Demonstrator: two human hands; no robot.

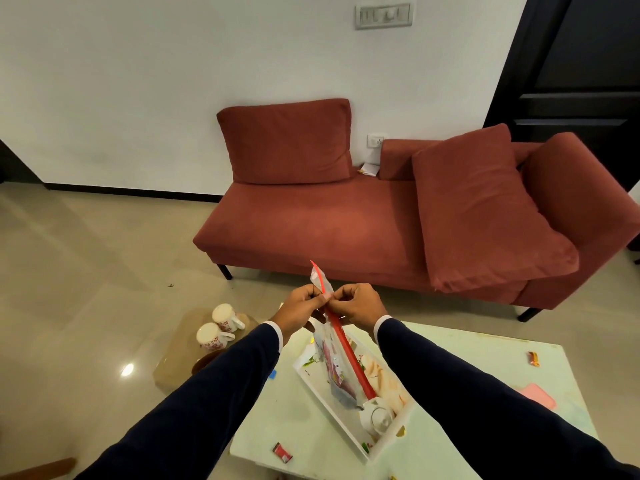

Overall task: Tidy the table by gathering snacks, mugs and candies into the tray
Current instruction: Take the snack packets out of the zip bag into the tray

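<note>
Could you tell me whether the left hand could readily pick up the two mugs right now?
Probably not yet: the left hand and right hand both pinch the zip bag; the mugs sit unobstructed.

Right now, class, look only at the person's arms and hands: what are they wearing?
Both arms are covered in long dark navy sleeves, the left sleeve and the right sleeve. A narrow white cuff shows at each wrist. The left hand and the right hand are bare, with no gloves. No watch or ring is visible from this view.
</note>
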